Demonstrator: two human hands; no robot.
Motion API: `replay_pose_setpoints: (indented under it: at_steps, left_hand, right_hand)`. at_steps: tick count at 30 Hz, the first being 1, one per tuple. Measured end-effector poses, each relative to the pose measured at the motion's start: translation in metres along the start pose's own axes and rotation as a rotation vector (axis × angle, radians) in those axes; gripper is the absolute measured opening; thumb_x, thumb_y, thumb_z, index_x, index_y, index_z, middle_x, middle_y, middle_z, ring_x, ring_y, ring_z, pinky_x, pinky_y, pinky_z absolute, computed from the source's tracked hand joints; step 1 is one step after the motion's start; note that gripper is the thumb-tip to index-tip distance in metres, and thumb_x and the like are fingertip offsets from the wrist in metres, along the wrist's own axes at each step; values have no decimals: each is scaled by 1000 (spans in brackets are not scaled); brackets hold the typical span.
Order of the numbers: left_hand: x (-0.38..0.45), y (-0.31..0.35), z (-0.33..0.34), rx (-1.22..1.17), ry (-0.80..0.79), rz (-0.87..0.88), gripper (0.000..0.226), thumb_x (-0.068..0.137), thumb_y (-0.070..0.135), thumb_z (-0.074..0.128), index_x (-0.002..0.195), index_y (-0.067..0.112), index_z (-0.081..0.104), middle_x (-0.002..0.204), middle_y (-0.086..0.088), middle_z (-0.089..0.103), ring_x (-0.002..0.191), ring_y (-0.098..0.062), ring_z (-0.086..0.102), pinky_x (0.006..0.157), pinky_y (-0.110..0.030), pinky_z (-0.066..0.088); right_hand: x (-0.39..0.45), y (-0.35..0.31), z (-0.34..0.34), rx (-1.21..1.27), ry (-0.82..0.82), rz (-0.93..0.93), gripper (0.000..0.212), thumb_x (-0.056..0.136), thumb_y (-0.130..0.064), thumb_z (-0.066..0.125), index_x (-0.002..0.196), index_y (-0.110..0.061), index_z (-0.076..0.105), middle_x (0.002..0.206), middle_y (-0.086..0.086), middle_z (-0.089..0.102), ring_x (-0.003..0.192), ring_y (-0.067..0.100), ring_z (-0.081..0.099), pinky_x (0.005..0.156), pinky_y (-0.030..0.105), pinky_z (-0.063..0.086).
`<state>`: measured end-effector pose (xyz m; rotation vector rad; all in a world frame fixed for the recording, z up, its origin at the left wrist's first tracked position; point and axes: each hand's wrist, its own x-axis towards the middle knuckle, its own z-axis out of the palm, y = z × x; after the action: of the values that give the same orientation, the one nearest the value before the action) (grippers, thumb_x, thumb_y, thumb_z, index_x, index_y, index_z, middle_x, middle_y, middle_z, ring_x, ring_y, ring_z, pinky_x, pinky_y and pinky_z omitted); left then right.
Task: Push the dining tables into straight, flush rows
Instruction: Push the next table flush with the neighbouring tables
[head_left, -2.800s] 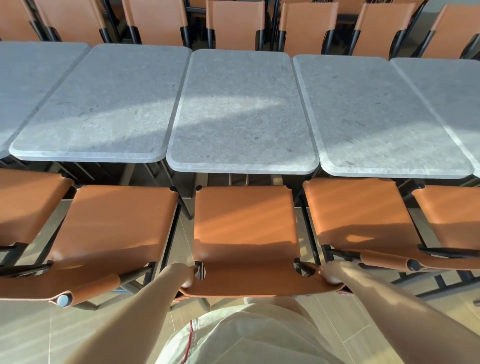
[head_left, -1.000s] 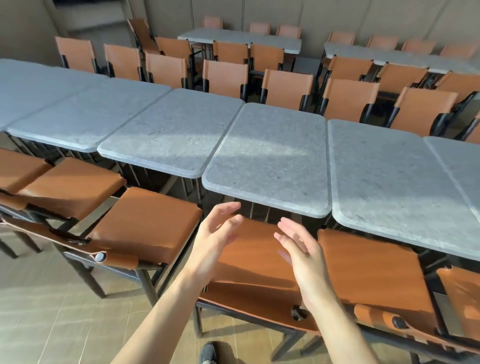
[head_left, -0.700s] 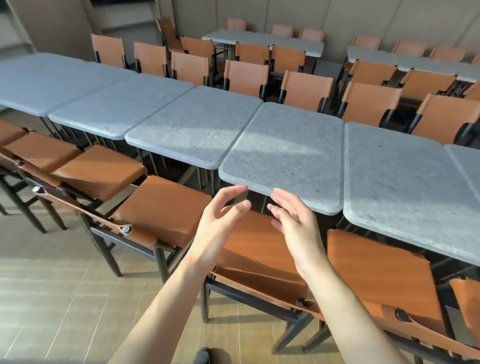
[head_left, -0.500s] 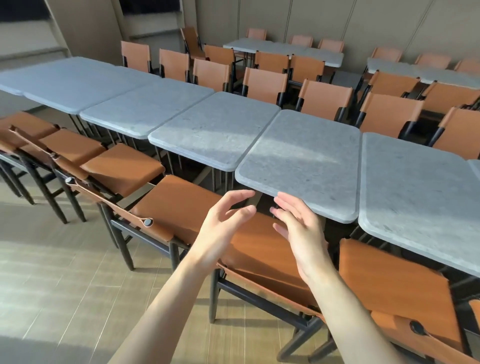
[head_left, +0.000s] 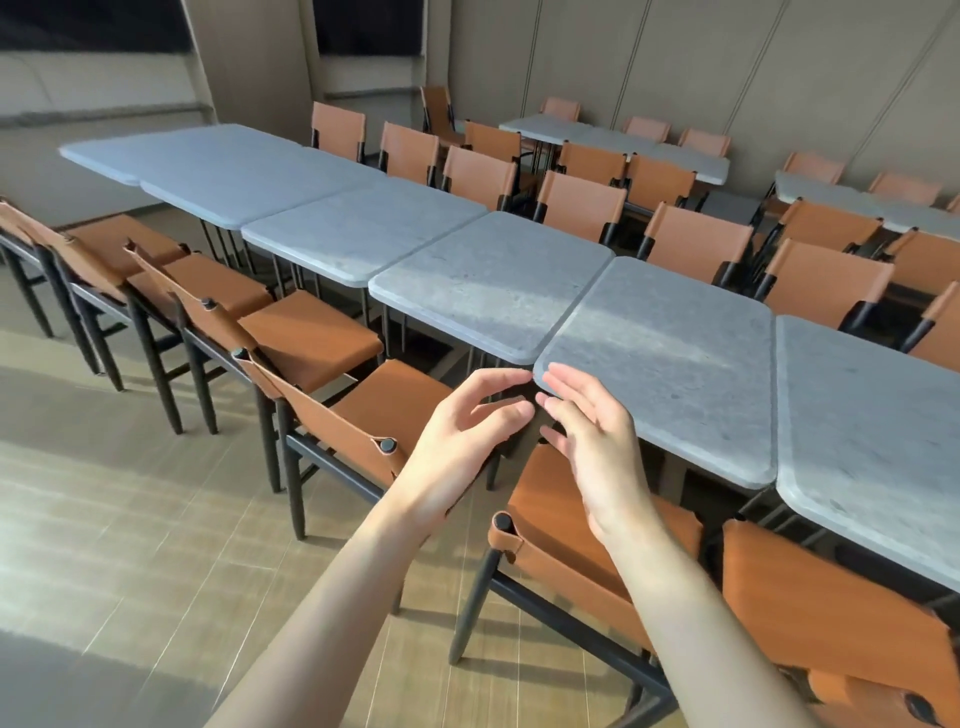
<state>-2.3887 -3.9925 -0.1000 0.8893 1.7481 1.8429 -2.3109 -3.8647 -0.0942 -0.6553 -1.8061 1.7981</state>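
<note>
A row of grey stone tables (head_left: 493, 280) is seen edge to edge, flanked by tan leather chairs (head_left: 311, 332). Both hands are held just before the near corner of one table (head_left: 660, 358). The left hand (head_left: 462, 441) and right hand (head_left: 597, 441) are spread loosely, gripping nothing; table contact cannot be confirmed.

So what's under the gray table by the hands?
Under the gray table thin dark metal legs show, and an orange chair seat is tucked partway beneath. Farther back, the tabletop hides everything.

head-worn wide-angle view, looking forward and down, close above table row (head_left: 493, 286); chairs (head_left: 395, 410) beneath
</note>
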Motion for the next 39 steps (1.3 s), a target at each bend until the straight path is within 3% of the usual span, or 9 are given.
replay_pose_setpoints:
  at_steps: [6, 13, 16, 20, 32, 39]
  left_hand:
    - [-12, 5, -75, -38, -3, 38, 45, 83, 47, 63, 125, 31, 65, 127, 18, 66, 122, 0, 59, 103, -30, 47]
    - [-9, 9, -156, 14, -10, 38, 38, 84, 46, 62, 120, 36, 66, 122, 19, 67, 118, 1, 61, 91, -23, 52]
    - [-6, 9, -187, 36, 4, 17, 35, 86, 46, 61, 120, 39, 67, 126, 17, 66, 121, -1, 59, 106, -36, 47]
    - [3, 11, -215, 35, -6, 15, 35, 86, 43, 60, 119, 37, 68, 124, 17, 67, 119, 2, 60, 111, -40, 45]
    - [82, -5, -251, 103, -95, -28, 23, 99, 27, 61, 120, 35, 66, 124, 18, 66, 111, 7, 62, 110, -34, 46]
    - [169, -7, -278, 161, -146, -49, 23, 98, 25, 63, 119, 33, 67, 118, 21, 68, 108, 10, 62, 99, -26, 45]
  right_hand:
    - [-1, -7, 94, 20, 66, -55, 38, 97, 1, 53, 126, -22, 63, 133, -1, 63, 122, 10, 61, 111, 40, 45]
    - [7, -6, 178, 36, 109, -86, 42, 97, 3, 50, 134, -14, 60, 136, 1, 62, 122, 9, 61, 110, 36, 47]
    - [6, -4, 201, 63, 104, -87, 42, 97, 3, 50, 134, -14, 60, 136, 0, 62, 123, 8, 60, 111, 36, 46]
    - [13, -2, 220, 21, 153, -108, 39, 98, -2, 52, 129, -21, 63, 132, -6, 64, 118, 2, 62, 110, 40, 46]
    - [86, 2, 231, -58, 261, -82, 35, 98, -7, 53, 123, -29, 65, 130, -11, 64, 118, 3, 61, 110, 40, 46]
    - [166, 10, 238, -41, 300, -52, 34, 97, -12, 56, 112, -41, 65, 127, -18, 64, 120, -1, 59, 111, 42, 45]
